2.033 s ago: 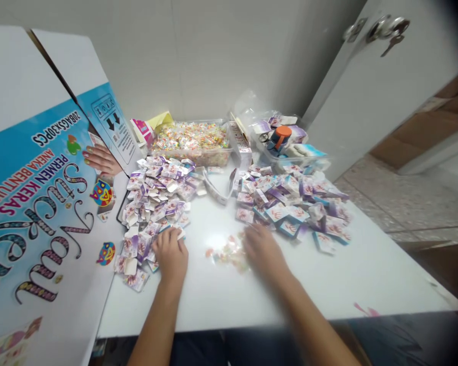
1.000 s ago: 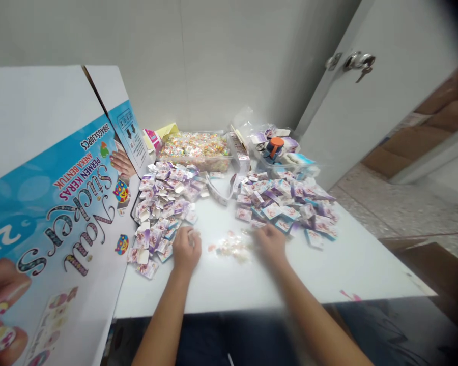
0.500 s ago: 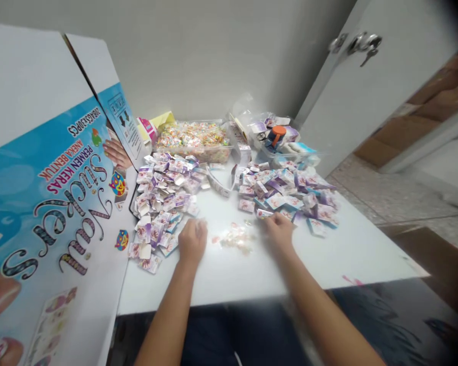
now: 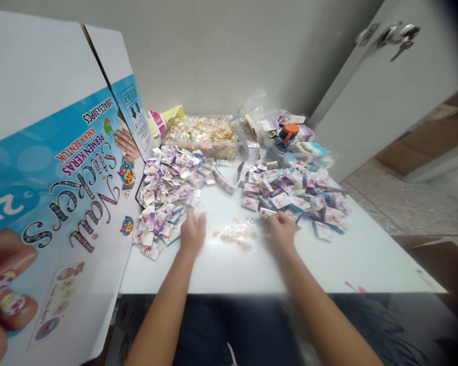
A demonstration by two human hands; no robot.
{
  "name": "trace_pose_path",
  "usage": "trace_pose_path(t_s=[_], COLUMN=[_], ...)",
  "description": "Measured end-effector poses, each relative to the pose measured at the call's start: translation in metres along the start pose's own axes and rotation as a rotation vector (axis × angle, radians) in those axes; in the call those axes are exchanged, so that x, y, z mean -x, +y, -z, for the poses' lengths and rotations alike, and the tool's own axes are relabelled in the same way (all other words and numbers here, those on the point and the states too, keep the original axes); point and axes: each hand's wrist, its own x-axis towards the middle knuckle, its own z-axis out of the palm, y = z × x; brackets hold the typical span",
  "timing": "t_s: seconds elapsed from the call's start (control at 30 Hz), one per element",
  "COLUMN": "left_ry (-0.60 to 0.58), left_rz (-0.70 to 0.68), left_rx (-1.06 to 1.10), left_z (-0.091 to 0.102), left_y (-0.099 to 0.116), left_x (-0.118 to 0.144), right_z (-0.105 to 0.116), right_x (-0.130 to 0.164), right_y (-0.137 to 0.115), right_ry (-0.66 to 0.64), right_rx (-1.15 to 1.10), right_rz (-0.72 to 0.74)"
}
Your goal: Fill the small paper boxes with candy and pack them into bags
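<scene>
My left hand (image 4: 193,233) is closed at the right edge of the left pile of small printed boxes (image 4: 164,216). A pale, blurred small box (image 4: 198,207) shows at its fingertips. Over the table's right half, my right hand (image 4: 283,229) has its fingers pinched together at the end of a small flat box (image 4: 266,212), beside the right pile of small boxes (image 4: 286,190). Between my hands lies a loose heap of small clear-wrapped pieces (image 4: 239,234), partly blurred.
A clear tub of colourful wrapped pieces (image 4: 202,134) stands at the back. Right of it, a clear container (image 4: 305,152) holds boxes and an orange-topped object (image 4: 290,131). A large printed carton (image 4: 68,178) walls the left side. A door (image 4: 366,91) stands at the right.
My left hand has moved slightly forward, and a pale small box now shows at its fingertips. My right hand stays by the same flat box. The whole view has shifted a little.
</scene>
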Motion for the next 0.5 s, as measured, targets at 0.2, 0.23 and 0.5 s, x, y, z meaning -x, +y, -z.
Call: trace_pose_path(t_s=[0.2,0.23,0.5], left_ry=[-0.015,-0.029,-0.024], left_rz=[0.0,-0.005,0.021], left_rx=[0.038,0.062,0.298], left_z=[0.001,0.001,0.003], left_y=[0.001,0.001,0.024], left_x=[0.002,0.003,0.009], right_z=[0.001,0.002,0.002], right_x=[0.001,0.0,0.008], right_y=[-0.004,-0.004,-0.004], right_ry=[-0.027,-0.033,-0.061], right_rx=[-0.015,-0.018,-0.111], right_rz=[-0.031,-0.039,-0.121])
